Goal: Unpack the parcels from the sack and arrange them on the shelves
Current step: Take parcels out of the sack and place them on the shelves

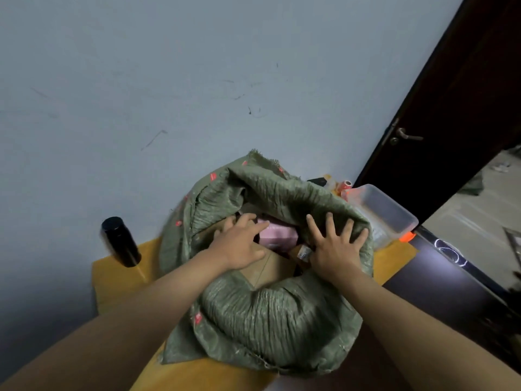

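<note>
A green woven sack (270,311) stands open on a yellow table (118,280), with its rim rolled down. Inside it lie a brown cardboard parcel (267,268) and, behind that, a pink parcel (277,232). My left hand (239,244) reaches into the mouth, its fingers spread over the cardboard parcel and touching the pink one. The fingers of my right hand (335,246) lie flat and spread on the sack's right rim, pressing it outward. No shelves are in view.
A black bottle (121,241) stands on the table's left side. A clear plastic box (386,213) with orange clips sits behind the sack on the right, with small items behind it. A pale wall is ahead; a dark door (451,108) stands at the right.
</note>
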